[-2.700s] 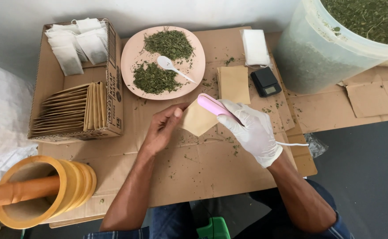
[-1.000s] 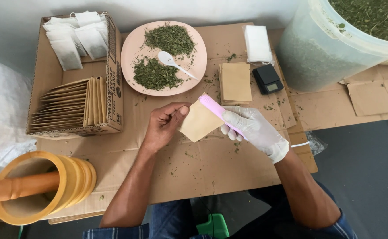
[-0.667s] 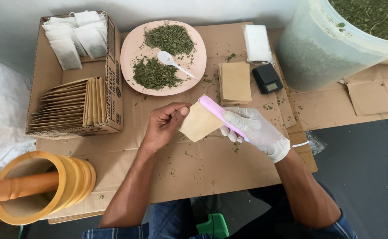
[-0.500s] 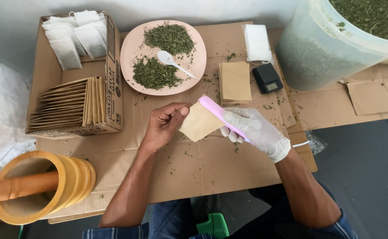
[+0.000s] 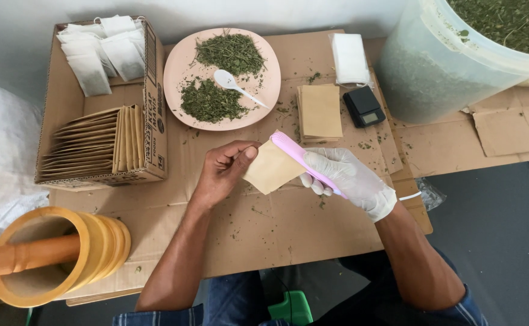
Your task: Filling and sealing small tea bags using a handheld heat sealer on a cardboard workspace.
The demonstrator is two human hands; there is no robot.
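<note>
A tan paper pouch is pinched by the bare left hand above the middle of the cardboard-covered worktop. A pink sealing tool is gripped by the gloved right hand, its fingers curled shut, against the pouch's upper edge.

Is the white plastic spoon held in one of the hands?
No, the white spoon lies on the pink plate among the dried herbs, away from both hands.
</note>
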